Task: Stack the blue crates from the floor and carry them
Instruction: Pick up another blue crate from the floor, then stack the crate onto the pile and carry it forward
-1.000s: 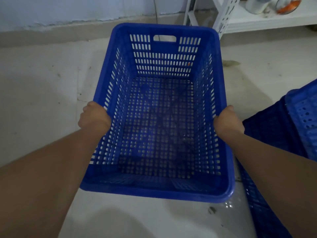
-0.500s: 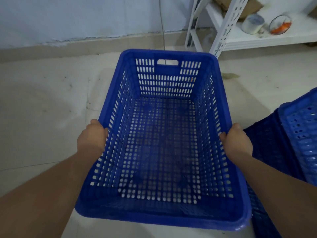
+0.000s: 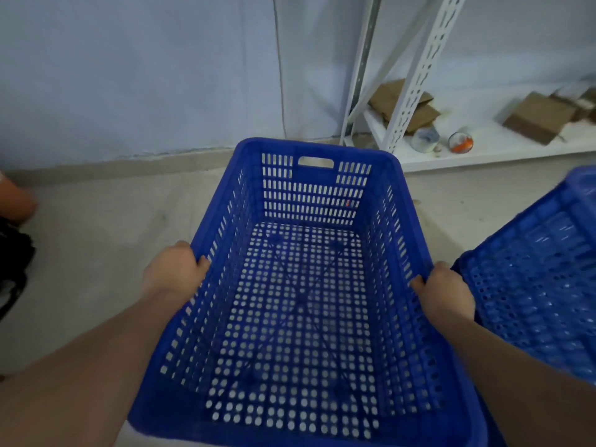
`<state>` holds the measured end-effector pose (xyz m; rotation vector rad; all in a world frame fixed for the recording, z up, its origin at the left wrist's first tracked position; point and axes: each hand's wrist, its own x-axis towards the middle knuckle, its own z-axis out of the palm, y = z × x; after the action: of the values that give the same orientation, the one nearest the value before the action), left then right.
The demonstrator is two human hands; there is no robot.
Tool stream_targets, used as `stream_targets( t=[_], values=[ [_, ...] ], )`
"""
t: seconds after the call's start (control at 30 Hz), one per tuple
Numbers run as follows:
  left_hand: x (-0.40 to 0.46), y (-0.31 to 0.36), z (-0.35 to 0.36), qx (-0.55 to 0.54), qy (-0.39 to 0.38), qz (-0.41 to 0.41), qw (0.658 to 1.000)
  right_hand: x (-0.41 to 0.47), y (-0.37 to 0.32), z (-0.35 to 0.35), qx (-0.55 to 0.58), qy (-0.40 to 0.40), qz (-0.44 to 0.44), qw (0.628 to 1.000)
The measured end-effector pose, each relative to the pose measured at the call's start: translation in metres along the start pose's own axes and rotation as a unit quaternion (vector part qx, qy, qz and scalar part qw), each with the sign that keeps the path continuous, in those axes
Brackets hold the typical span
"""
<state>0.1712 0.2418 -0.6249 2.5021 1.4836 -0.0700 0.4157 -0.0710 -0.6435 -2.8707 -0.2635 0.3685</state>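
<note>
1. Head view looks down into an empty blue crate (image 3: pixel 303 285), held by its two long rims; every place below is given relative to it.
2. Left hand (image 3: pixel 172 274) is clamped on the left rim, fingers curled over the edge; right hand (image 3: pixel 446 296) grips the right rim the same way. Both are closed on the crate, neither spread wide.
3. Compared with a second ago, the view has tilted up: the wall (image 3: pixel 145 75) beyond the far end now fills the top of the frame, and the white shelf (image 3: pixel 483 153) past its far right corner shows cardboard pieces and two small pots that were barely visible before.
4. The crate itself sits lower in the frame than before while the grip has not shifted along the rims. I judge that the person is straightening up with it, so the lift off the floor (image 3: pixel 96 237) is probably done.
5. More blue crates (image 3: pixel 532 285) lie just right of it, close to the right hand; whether they touch it I cannot tell.
6. Likely step now: swing it right and set it into or onto those crates. Risk: a corner catching their rim.
</note>
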Motion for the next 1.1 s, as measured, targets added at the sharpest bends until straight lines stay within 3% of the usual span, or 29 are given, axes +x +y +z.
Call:
stream_targets(
  t=[0.4, 0.6, 1.1],
  values=[
    [-0.022, 0.040, -0.254, 0.004, 0.038, 0.040, 0.998, -0.046, -0.074, -0.253, 0.055, 0.034, -0.050, 0.997],
    [-0.048, 0.067, -0.380, 0.004, 0.069, 0.076, 0.995, -0.084, -0.095, -0.376, 0.065, 0.092, -0.064, 0.992],
    [-0.139, 0.133, -0.581, -0.056, 0.125, 0.154, 0.979, -0.183, -0.073, -0.585, 0.051, 0.165, -0.055, 0.983]
  ],
)
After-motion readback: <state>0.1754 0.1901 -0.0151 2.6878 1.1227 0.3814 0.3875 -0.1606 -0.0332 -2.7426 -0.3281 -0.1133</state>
